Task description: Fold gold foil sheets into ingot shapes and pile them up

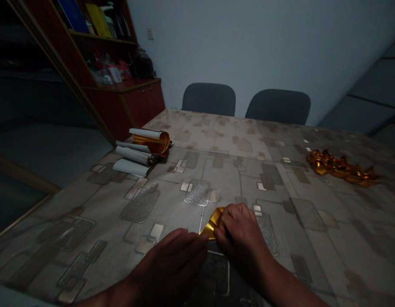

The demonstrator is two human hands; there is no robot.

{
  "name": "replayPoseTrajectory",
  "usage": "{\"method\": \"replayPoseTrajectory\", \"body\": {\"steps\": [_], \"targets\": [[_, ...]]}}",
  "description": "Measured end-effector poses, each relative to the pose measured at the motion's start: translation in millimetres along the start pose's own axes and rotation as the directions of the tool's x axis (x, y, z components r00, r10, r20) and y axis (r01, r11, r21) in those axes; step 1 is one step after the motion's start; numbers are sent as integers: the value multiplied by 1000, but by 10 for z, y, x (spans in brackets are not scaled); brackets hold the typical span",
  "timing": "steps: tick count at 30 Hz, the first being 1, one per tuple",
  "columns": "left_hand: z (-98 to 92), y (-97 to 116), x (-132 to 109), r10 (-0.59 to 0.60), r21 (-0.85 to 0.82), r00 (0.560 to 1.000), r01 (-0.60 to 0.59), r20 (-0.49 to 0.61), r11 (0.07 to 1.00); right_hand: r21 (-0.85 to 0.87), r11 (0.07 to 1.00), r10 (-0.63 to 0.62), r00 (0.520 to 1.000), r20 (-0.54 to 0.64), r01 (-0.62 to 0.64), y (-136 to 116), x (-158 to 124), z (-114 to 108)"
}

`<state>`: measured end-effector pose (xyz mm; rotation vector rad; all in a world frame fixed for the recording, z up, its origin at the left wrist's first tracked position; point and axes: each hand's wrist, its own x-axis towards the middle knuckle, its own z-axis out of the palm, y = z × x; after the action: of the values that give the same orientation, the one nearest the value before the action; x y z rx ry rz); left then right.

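Note:
A small piece of shiny gold foil paper lies on the patterned tablecloth near the table's front edge. My right hand is curled over its right part, fingers pressed down on it. My left hand comes in from the lower left, and its fingertips pinch the paper's near left corner. Most of the paper is hidden under the two hands.
Rolled sheets of white-backed gold paper lie at the table's left edge. A heap of finished gold folded pieces sits at the right. Two dark chairs stand at the far side. A red-brown shelf cabinet fills the left corner.

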<state>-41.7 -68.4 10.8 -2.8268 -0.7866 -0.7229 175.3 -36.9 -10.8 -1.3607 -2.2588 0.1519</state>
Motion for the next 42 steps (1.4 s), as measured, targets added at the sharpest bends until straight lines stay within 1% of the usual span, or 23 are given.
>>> {"method": "replayPoseTrajectory", "body": {"steps": [8, 10, 13, 15, 17, 21, 23, 27, 30, 34, 37, 38, 42], "targets": [[-9, 16, 3, -17, -7, 999, 17, 34, 1000, -22, 1000, -22, 999, -24, 22, 0, 1, 21], [1, 17, 23, -16, -27, 998, 18, 67, 999, -28, 999, -24, 999, -28, 23, -3, -3, 22], [41, 9, 63, -35, -83, 989, 47, 145, 995, -11, 1000, -18, 1000, -13, 18, -9, -3, 13], [81, -2, 95, -45, -118, 984, 66, 172, 991, 12, 1000, -5, 1000, -5, 5, -13, 0, 3], [120, -14, 130, -40, -137, 983, 65, 180, 988, 38, 999, 15, 1000, -2, -15, -16, 3, -8], [153, -34, 187, -80, -113, 981, 100, 176, 989, 67, 997, 40, 999, 25, -41, -14, 1, -34], [158, -43, 190, -79, -96, 980, 97, 182, 991, 64, 997, 35, 999, 40, -37, 0, -5, -45], [171, -71, 145, -44, -67, 975, 60, 216, 996, 74, 997, -10, 998, 56, 5, 62, -28, -45], [161, -101, 111, -57, -71, 970, 76, 235, 995, 105, 994, -41, 997, 63, 35, 111, -49, -23], [98, -135, 66, -91, -134, 979, 117, 184, 984, 148, 988, -40, 999, -6, 40, 151, -74, 21], [58, -160, -21, -123, -179, 975, 157, 186, 971, 160, 981, -109, 993, -34, 113, 189, -81, 56], [52, -171, -66, -126, -183, 972, 163, 197, 970, 155, 979, -131, 991, -36, 135, 202, -81, 66], [29, -218, -243, -68, -128, 973, 98, 222, 987, 67, 977, -198, 978, -57, 202, 230, -68, 65]]}}
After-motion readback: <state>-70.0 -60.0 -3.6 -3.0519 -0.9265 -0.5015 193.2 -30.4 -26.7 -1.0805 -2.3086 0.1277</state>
